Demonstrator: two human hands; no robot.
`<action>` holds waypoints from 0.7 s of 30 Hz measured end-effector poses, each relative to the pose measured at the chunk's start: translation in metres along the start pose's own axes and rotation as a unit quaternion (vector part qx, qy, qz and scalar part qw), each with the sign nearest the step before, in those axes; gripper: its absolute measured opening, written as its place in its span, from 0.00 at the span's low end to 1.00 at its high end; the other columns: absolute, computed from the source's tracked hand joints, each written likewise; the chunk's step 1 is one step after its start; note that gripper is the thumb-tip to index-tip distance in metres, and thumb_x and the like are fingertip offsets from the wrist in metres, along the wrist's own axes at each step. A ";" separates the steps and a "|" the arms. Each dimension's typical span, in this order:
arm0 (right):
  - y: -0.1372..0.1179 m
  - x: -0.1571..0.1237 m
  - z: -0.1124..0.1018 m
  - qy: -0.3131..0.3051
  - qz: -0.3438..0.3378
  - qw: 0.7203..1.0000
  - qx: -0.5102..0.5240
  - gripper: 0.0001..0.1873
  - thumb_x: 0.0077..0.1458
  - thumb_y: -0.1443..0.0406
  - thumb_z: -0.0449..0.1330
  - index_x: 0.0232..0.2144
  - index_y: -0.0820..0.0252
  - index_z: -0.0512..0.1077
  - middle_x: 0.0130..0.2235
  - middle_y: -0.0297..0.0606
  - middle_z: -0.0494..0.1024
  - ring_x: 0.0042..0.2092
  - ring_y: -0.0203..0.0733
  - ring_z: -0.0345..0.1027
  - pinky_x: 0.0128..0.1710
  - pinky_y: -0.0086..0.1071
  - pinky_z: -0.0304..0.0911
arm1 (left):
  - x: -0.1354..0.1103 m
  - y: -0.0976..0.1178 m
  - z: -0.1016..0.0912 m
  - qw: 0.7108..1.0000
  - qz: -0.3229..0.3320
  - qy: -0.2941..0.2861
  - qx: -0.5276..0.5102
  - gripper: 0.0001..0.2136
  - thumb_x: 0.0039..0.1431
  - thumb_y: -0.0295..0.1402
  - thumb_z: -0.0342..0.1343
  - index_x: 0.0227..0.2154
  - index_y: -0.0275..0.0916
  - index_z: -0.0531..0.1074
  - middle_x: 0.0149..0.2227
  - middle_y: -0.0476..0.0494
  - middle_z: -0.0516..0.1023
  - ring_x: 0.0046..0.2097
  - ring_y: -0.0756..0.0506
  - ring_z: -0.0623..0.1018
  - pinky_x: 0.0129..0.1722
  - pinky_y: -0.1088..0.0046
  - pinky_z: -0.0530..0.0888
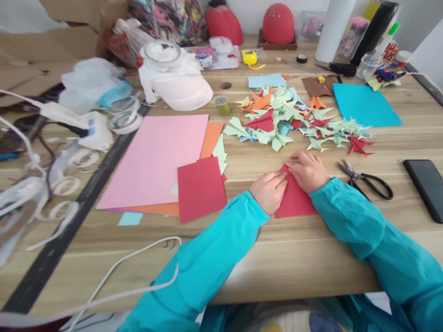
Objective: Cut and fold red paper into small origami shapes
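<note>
A sheet of red paper (295,203) lies on the table in front of me, its far end narrowed to a folded point. My left hand (270,191) presses on its left edge near that point, fingers bent and together. From the right, my right hand (308,171) holds the far tip, fingertips meeting those of the left; the fold beneath is partly hidden. To the left, another red sheet (201,190) rests on larger pink paper (159,157) and orange paper (212,140). Beyond my hands is a heap of folded paper shapes (277,115) in green, red, orange and blue.
Black-handled scissors (370,182) and a phone (425,189) lie to the right. A turquoise sheet (367,105) is at the back right. A thread spool (222,106), white cap (180,87) and yellow tape measure (249,57) stand farther back. White cables (128,258) cross the left front.
</note>
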State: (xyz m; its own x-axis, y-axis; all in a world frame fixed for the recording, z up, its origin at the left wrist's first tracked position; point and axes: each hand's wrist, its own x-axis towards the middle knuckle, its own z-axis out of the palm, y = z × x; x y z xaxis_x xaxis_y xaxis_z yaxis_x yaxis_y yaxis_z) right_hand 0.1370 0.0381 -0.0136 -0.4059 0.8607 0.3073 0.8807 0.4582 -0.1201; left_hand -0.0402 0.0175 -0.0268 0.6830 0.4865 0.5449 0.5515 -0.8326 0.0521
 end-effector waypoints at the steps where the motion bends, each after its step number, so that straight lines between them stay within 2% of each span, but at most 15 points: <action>1: 0.000 0.000 0.000 0.000 -0.003 1.000 0.001 0.15 0.59 0.61 0.50 0.44 0.53 0.73 0.46 0.43 0.70 0.46 0.45 0.59 0.41 0.37 0.49 | 0.000 0.000 0.000 1.000 0.003 0.000 0.000 0.13 0.58 0.25 0.44 0.38 0.28 0.73 0.42 0.33 0.77 0.45 0.42 0.75 0.45 0.63 0.76; 8: 0.000 -0.001 -0.001 0.001 -0.008 1.000 0.011 0.16 0.58 0.59 0.50 0.44 0.54 0.73 0.46 0.43 0.70 0.46 0.46 0.60 0.41 0.38 0.50 | -0.004 0.001 -0.001 1.000 0.001 0.000 -0.005 0.13 0.58 0.23 0.44 0.40 0.25 0.72 0.45 0.30 0.75 0.48 0.42 0.74 0.48 0.63 0.74; 14: 0.000 0.000 -0.001 0.000 -0.005 1.000 0.014 0.18 0.59 0.58 0.49 0.44 0.55 0.73 0.46 0.44 0.70 0.46 0.47 0.60 0.41 0.38 0.50 | -0.004 0.001 -0.002 0.999 -0.033 -0.005 -0.040 0.14 0.58 0.24 0.44 0.41 0.28 0.72 0.45 0.31 0.75 0.48 0.41 0.73 0.47 0.60 0.74; 21: -0.001 0.000 -0.002 -0.010 -0.005 1.000 0.011 0.17 0.58 0.58 0.50 0.45 0.55 0.73 0.46 0.45 0.70 0.47 0.48 0.59 0.42 0.39 0.51 | -0.002 0.002 -0.006 0.999 -0.027 -0.001 -0.037 0.14 0.57 0.24 0.44 0.40 0.28 0.73 0.43 0.31 0.76 0.47 0.41 0.74 0.47 0.61 0.75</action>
State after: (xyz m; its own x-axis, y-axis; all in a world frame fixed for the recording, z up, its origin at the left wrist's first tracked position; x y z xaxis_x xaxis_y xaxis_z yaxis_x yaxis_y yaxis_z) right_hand 0.1368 0.0371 -0.0112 -0.4203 0.8601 0.2891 0.8707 0.4720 -0.1385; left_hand -0.0433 0.0134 -0.0228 0.6540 0.5312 0.5387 0.5507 -0.8225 0.1425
